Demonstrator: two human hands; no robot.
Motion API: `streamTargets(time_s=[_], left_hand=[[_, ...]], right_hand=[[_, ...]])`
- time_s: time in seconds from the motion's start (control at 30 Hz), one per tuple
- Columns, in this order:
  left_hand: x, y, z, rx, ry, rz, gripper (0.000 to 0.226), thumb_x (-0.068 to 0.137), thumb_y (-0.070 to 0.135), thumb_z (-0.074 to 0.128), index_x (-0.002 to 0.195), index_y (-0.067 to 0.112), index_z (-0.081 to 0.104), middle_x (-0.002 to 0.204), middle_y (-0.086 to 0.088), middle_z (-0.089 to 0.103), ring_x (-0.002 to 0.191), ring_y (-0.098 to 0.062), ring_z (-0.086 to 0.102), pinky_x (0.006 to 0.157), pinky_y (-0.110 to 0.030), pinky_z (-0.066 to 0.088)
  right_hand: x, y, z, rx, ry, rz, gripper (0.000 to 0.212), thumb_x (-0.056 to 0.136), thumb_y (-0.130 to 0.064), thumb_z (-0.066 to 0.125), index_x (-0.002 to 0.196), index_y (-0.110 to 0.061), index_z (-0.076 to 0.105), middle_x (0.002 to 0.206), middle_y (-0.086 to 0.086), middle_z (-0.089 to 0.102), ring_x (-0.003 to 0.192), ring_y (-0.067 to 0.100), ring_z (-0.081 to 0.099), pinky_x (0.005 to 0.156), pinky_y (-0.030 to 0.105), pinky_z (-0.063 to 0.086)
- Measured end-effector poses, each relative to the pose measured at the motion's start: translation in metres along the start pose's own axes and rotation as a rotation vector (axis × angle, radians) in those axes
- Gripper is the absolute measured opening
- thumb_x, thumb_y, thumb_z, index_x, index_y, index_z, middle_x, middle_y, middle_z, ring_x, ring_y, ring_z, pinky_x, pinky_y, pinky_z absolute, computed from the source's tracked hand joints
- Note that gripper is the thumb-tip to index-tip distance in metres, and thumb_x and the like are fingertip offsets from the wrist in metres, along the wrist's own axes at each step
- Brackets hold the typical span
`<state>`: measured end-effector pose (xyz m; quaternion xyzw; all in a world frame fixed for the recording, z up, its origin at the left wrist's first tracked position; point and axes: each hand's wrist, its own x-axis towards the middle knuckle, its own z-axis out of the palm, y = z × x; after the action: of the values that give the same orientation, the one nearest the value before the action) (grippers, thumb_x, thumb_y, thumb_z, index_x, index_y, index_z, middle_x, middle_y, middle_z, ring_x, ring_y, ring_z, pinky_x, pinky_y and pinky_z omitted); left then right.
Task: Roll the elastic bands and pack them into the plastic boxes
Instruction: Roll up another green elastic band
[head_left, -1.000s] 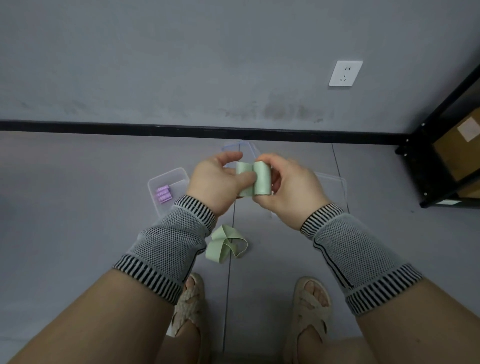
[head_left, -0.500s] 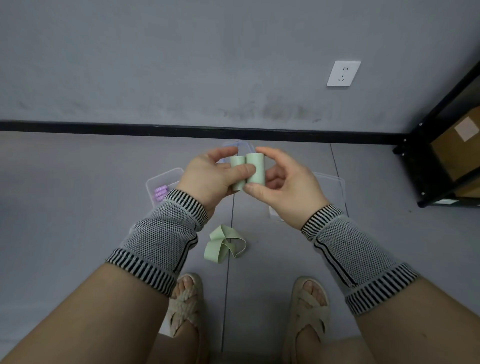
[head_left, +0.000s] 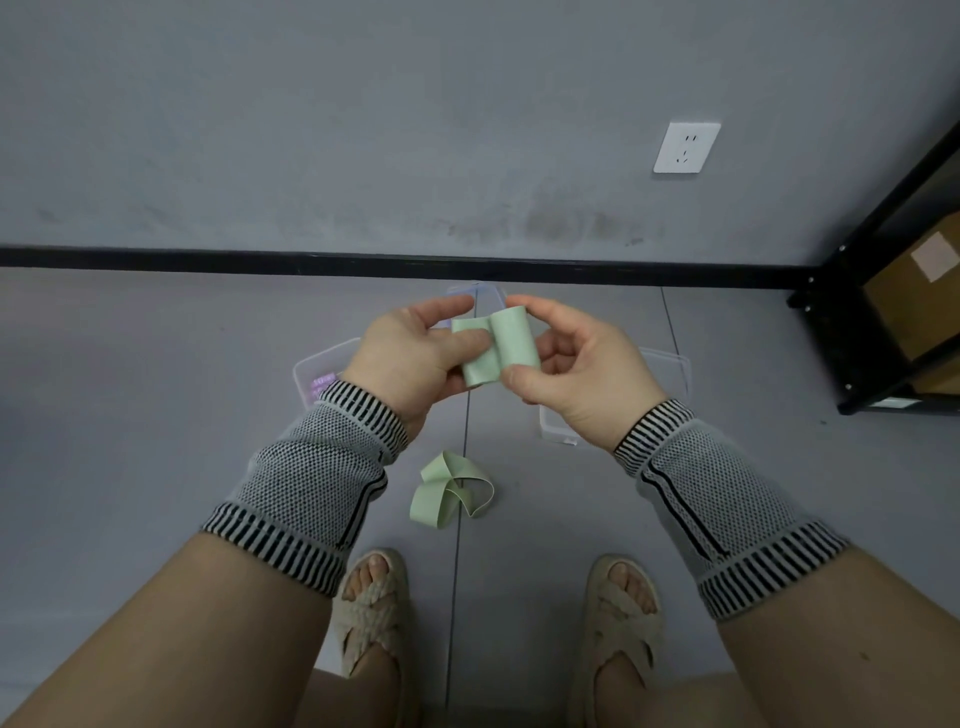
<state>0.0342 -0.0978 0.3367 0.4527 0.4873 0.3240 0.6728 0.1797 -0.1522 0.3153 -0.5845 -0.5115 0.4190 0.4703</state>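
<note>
Hands meet in the middle of the view, above a grey floor (head_left: 156, 415). The left hand (head_left: 410, 358) and the right hand (head_left: 576, 374) hold together one pale green elastic band (head_left: 496, 348), partly rolled. The right hand pinches the rolled part between thumb and forefinger, the thumb at the near end and the forefinger at the far end. The left hand grips the flatter part of the same band, with the thumb pressing on its near face and the forefinger stretched over the top. Both wrists wear knitted grey sleeves with black and white striped cuffs.

On the floor, near the person and between the two forearms, lies a second green band (head_left: 449, 491), loose and folded over itself, not rolled. To the left, partly hidden behind the left hand, stands a clear plastic box (head_left: 317, 364) with something purple (head_left: 322, 384) inside. To the right, mostly hidden behind the right hand, is another clear box (head_left: 670, 364); I cannot tell what is in it. A third clear box (head_left: 485, 292) shows only a little at the far side, just over the fingers.

Far on the wall there is a white socket (head_left: 685, 147), and a black shelf (head_left: 883, 291) with a cardboard box (head_left: 919, 291) stands at the far right. Two feet in woven sandals (head_left: 371, 613) are at the near edge.
</note>
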Motion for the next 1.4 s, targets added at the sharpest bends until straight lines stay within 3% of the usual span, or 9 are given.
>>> streamTargets(time_s=[0.17,0.37,0.5,0.6,0.7,0.83,1.07,1.23,1.4], left_hand=[[-0.002,-0.002,0.006,-0.017,0.014,0.039,0.038,0.086,-0.002,0.059,0.122,0.007,0.051,0.108,-0.02,0.065,0.086,-0.022,0.069,0.074,-0.029,0.058],[-0.004,-0.007,0.014,0.005,0.071,0.076,0.046,0.08,0.002,0.069,0.122,0.009,0.052,0.098,-0.018,0.069,0.09,-0.026,0.069,0.081,-0.035,0.057],[-0.001,-0.005,0.014,-0.104,0.061,0.065,0.038,0.083,0.003,0.066,0.119,0.01,0.052,0.101,-0.017,0.066,0.088,-0.024,0.069,0.077,-0.03,0.058],[0.001,-0.005,0.013,-0.172,0.053,0.08,0.038,0.086,0.003,0.062,0.122,0.009,0.051,0.095,-0.01,0.066,0.08,-0.016,0.068,0.075,-0.027,0.057],[0.003,-0.007,0.011,-0.134,0.051,0.077,0.041,0.088,0.009,0.061,0.127,0.013,0.052,0.095,-0.004,0.066,0.096,-0.016,0.064,0.089,-0.034,0.051],[0.004,-0.007,0.008,-0.077,0.029,0.061,0.044,0.089,0.013,0.061,0.131,0.021,0.05,0.104,-0.005,0.067,0.109,-0.016,0.061,0.085,-0.031,0.049],[0.004,-0.002,0.004,-0.104,0.08,0.018,0.041,0.084,0.018,0.068,0.122,0.016,0.054,0.103,-0.004,0.069,0.084,-0.012,0.07,0.071,-0.025,0.05],[0.005,-0.005,0.003,-0.039,0.079,0.034,0.036,0.084,0.01,0.067,0.118,0.012,0.056,0.101,-0.01,0.069,0.09,-0.018,0.069,0.075,-0.025,0.053],[0.002,-0.005,0.005,-0.095,0.052,0.052,0.03,0.084,0.002,0.063,0.109,0.016,0.054,0.104,-0.013,0.067,0.097,-0.021,0.067,0.081,-0.027,0.054]], right_hand=[[0.002,0.005,0.007,-0.203,0.069,-0.042,0.06,0.076,-0.014,0.071,0.129,-0.036,0.053,0.076,-0.009,0.057,0.068,0.01,0.059,0.077,0.03,0.055],[0.001,0.004,0.008,-0.328,0.074,-0.09,0.065,0.077,-0.022,0.073,0.135,-0.038,0.048,0.092,-0.005,0.059,0.075,0.009,0.057,0.083,0.029,0.052],[0.0,0.003,0.005,-0.014,0.095,0.029,0.065,0.08,-0.021,0.074,0.136,-0.036,0.044,0.094,-0.002,0.061,0.076,0.008,0.061,0.076,0.023,0.054],[-0.001,0.0,0.007,0.271,0.149,0.17,0.038,0.089,-0.017,0.062,0.126,-0.015,0.053,0.093,0.004,0.068,0.08,0.014,0.068,0.074,0.027,0.055],[-0.001,-0.002,0.011,0.441,0.157,0.251,0.012,0.092,-0.015,0.058,0.103,-0.011,0.061,0.084,0.007,0.069,0.077,0.019,0.069,0.075,0.03,0.057],[0.0,-0.004,0.01,0.49,0.194,0.262,0.001,0.089,-0.012,0.062,0.089,-0.013,0.063,0.076,0.004,0.067,0.072,0.017,0.066,0.075,0.032,0.057],[0.002,-0.001,0.004,0.409,0.232,0.238,0.008,0.085,-0.01,0.066,0.089,-0.017,0.065,0.08,0.001,0.068,0.075,0.017,0.067,0.081,0.037,0.056],[0.001,-0.001,0.004,0.361,0.241,0.19,0.019,0.08,-0.003,0.069,0.089,-0.02,0.066,0.082,-0.002,0.063,0.08,0.012,0.063,0.085,0.039,0.055],[0.002,0.001,0.005,0.439,0.294,0.173,0.029,0.08,0.002,0.069,0.098,-0.019,0.061,0.097,0.003,0.065,0.089,0.015,0.065,0.085,0.033,0.055]])
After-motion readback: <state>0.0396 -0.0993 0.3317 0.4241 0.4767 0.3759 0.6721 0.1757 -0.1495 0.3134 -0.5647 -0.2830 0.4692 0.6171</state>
